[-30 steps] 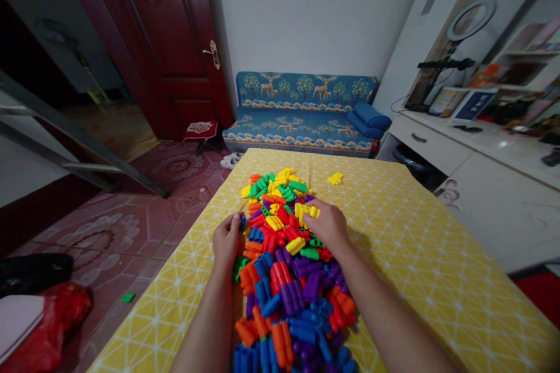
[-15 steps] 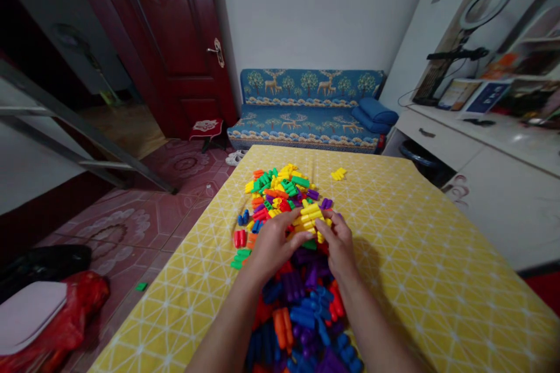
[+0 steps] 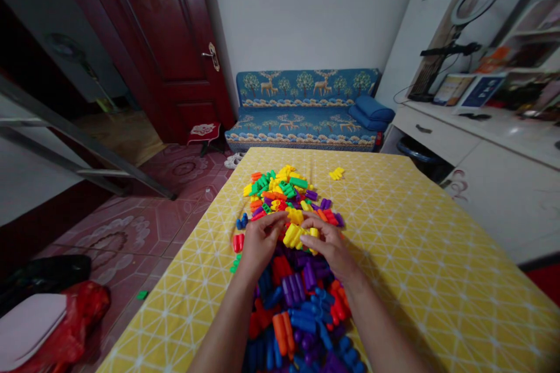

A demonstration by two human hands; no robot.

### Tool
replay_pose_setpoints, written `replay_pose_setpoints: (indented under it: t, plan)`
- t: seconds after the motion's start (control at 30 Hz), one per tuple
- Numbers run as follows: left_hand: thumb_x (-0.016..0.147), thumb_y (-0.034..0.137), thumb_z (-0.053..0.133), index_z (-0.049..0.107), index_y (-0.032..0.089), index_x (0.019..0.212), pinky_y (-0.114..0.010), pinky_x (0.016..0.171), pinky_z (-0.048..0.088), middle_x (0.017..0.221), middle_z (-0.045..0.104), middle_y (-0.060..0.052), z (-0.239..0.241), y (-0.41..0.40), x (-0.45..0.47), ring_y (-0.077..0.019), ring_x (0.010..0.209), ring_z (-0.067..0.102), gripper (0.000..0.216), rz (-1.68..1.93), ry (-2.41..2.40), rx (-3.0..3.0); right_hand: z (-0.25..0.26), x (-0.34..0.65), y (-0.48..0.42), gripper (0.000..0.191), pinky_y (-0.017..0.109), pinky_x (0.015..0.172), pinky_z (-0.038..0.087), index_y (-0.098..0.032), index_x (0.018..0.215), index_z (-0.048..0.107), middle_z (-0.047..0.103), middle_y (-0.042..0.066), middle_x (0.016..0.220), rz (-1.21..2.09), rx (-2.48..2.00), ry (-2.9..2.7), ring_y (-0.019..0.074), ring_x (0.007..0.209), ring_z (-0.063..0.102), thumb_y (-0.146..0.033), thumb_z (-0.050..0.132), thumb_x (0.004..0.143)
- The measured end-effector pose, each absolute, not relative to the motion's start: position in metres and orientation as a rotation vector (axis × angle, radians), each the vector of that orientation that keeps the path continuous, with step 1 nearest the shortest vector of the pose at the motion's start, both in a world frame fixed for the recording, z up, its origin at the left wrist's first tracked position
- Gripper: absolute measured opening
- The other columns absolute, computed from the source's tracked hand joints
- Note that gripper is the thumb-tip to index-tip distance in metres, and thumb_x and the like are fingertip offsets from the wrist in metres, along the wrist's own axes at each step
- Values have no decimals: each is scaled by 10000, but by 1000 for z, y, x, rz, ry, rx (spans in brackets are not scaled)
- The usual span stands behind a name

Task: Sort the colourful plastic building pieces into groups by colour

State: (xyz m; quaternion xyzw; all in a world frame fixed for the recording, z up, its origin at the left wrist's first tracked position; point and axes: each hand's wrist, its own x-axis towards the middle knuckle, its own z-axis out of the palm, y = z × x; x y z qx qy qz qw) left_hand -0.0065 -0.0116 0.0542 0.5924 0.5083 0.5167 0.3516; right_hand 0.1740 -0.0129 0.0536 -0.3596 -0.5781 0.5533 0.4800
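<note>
Both hands hover over a long pile of coloured plastic building blocks (image 3: 301, 320). Between them is a cluster of joined yellow building blocks (image 3: 294, 236), with knobbed ends and rounded ribs. My right hand (image 3: 330, 243) grips its right side, fingers bent behind and thumb at the front. On the other side, my left hand (image 3: 261, 242) has index finger and thumb drawn together at the cluster's upper left edge; the exact contact is partly hidden. Below the wrists lie purple, blue, red and orange blocks. Yellow and green blocks (image 3: 280, 183) make up the far end.
A yellow patterned cloth covers the table (image 3: 420, 256). One small yellow piece (image 3: 336, 173) lies apart at the far side. Beyond stands a blue sofa (image 3: 301, 116); a white cabinet (image 3: 490, 169) is at right. On the floor at left are a green block (image 3: 142, 295) and a red bag (image 3: 87, 309).
The yellow cluster has turned and shifted slightly left and down between my hands. My left fingers moved from its front face to its upper left edge. The view tilted slightly.
</note>
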Motion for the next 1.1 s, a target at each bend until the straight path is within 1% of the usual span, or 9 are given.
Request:
replay_pose_setpoints:
  t: [0.07,0.17,0.33,0.43,0.53,0.63,0.8,1.0,1.1]
  plan:
    - [816,328,626,758,171,1007,-319,780,563,974,765,-85,56,-13,-5,-231,879,713,280,1320,1218,1457,56,171,-14,163,316,928,466,-220,885,669,597,29,1289,1342,-854,-1454,225,1159,567,-311,718,759]
    - [805,344,627,760,160,965,-324,799,560,919,767,-84,58,-13,-10,-227,856,714,278,1375,1228,1416,53,170,-12,203,331,896,478,-223,929,665,661,35,1137,1290,-926,-1451,225,1066,605,-352,705,777]
    - [816,353,587,759,183,970,-391,931,512,1040,748,-96,48,-4,-49,-268,1037,672,287,1583,1774,1441,48,171,-9,207,363,930,469,-222,949,652,669,40,1093,1117,-1003,-1450,228,1056,611,-365,682,803]
    - [766,398,640,764,179,994,-413,902,518,1037,748,-117,34,3,-75,-310,1063,659,340,1427,1941,1353,52,168,-10,107,374,988,441,-215,872,641,669,42,1102,976,-931,-1548,225,1104,598,-287,678,802]
    - [749,475,653,736,152,1081,-388,841,541,1015,754,-122,18,9,-85,-301,1007,683,470,1399,1785,1224,56,166,-13,93,372,991,437,-212,874,638,664,45,1091,884,-913,-1555,218,1090,599,-269,671,808]
    - [724,529,667,723,133,1100,-383,857,539,1085,740,-127,7,13,-82,-294,1009,682,550,1415,1624,1197,54,165,-14,164,332,875,484,-207,924,633,663,44,1019,914,-959,-1427,203,979,623,-329,665,820]
    - [717,526,675,735,137,1055,-386,895,522,1078,742,-122,-2,15,-77,-294,1030,671,519,1432,1628,1253,48,181,-2,321,247,624,483,-185,951,630,644,2,772,972,-1068,-1035,132,659,589,-442,701,773]
    - [739,503,644,735,138,1038,-382,912,508,1045,748,-121,-7,18,-81,-278,1014,677,480,1439,1692,1261,22,250,32,389,240,521,480,-177,856,617,610,-22,622,764,-1309,-758,117,522,556,-502,716,667]
    - [753,478,631,735,148,1038,-376,915,508,1064,744,-116,-9,19,-81,-268,1023,675,449,1430,1729,1275,5,284,44,360,230,404,393,-184,731,604,558,-24,494,766,-1539,-839,121,412,491,-523,693,646]
